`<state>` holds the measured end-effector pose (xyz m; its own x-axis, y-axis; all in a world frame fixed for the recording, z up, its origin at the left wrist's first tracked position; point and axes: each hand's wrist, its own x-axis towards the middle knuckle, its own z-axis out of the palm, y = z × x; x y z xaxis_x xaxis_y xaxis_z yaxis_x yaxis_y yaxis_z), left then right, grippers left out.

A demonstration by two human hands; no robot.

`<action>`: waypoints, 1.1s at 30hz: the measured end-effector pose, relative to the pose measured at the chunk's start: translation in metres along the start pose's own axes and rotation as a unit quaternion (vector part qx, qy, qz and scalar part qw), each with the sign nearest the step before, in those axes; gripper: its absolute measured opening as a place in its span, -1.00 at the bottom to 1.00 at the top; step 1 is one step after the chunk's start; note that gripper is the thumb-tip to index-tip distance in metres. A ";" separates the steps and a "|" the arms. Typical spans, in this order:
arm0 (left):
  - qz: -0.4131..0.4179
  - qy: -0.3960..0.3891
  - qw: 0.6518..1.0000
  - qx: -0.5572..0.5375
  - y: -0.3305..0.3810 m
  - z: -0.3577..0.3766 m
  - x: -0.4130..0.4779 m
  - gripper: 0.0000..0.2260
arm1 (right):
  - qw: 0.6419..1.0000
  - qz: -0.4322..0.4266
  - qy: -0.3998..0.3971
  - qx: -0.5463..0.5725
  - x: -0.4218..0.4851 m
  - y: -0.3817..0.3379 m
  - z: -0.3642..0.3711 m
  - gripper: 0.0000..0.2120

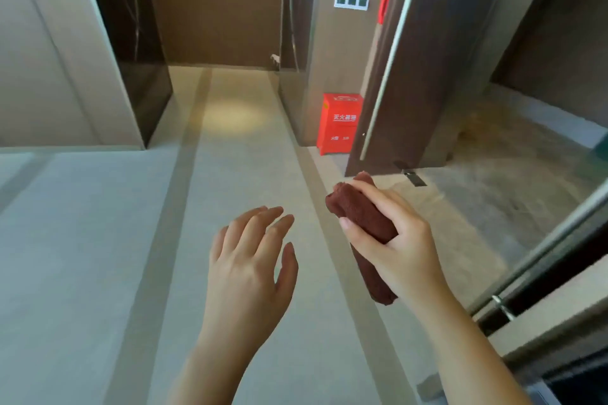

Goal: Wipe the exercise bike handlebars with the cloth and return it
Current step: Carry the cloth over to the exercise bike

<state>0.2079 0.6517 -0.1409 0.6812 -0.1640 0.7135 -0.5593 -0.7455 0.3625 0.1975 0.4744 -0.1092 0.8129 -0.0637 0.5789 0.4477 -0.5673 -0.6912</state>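
Observation:
A rolled dark red cloth (357,212) is gripped around its middle by my right hand (398,240), held out in front of me above the floor. Both ends of the roll stick out past the fingers. My left hand (253,260) hovers to the left of it, palm down, fingers spread and holding nothing. No exercise bike or handlebars appear in the head view.
I am in a corridor with a pale tiled floor (230,174). A red fire-extinguisher box (340,123) stands by a column. A dark open door with a long metal handle (385,76) is at the right; a glass panel with a rail (543,256) lies nearer right.

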 end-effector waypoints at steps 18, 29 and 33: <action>-0.275 0.020 0.918 0.285 -0.267 -0.136 -0.007 -0.77 | 0.946 -0.113 -0.269 0.142 0.105 -0.069 0.366 -0.56; -0.431 0.108 0.808 0.387 -0.366 -0.243 -0.049 -0.74 | 0.866 -0.186 -0.411 0.218 0.118 -0.173 0.543 -0.64; -0.466 0.127 0.784 0.390 -0.411 -0.283 -0.077 -0.69 | 0.832 -0.188 -0.456 0.253 0.102 -0.219 0.609 -0.62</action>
<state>0.2518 1.1530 -0.1750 0.4509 0.7467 0.4890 0.6522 -0.6496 0.3906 0.4091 1.0919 -0.1626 0.4211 0.8209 0.3856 0.6464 0.0266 -0.7625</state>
